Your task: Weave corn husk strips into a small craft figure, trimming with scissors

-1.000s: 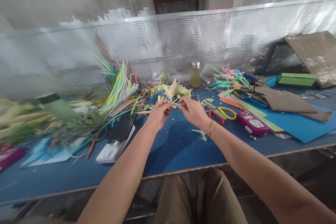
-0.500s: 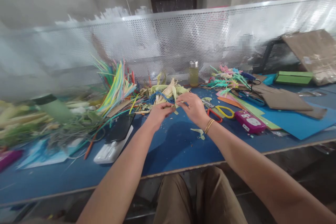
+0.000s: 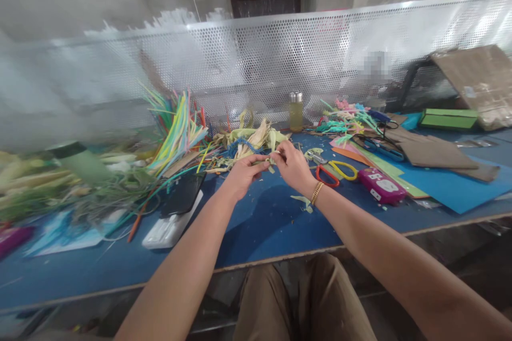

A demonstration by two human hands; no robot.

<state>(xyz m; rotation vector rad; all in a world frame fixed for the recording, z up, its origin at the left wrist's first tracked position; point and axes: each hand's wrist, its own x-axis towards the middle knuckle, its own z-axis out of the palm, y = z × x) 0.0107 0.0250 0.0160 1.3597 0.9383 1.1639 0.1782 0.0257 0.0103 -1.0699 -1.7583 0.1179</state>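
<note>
Over the middle of the blue table, my left hand and my right hand meet at the fingertips. Both pinch a small pale green strip of corn husk; the fingers partly cover it. Just behind them lies a loose heap of corn husks with blue yarn across it. Scissors with red and yellow handles rest to the right of my right hand. A husk scrap lies near my right wrist.
At left are colourful pipe cleaners, a black phone on a white case, and a green cup. At right sit a magenta box, coloured paper and cardboard. A perforated metal panel stands behind.
My hands have come closer together, with the left fingertips shifting right and slightly up to meet the right ones at the husk strip. Things on the table look unmoved.
</note>
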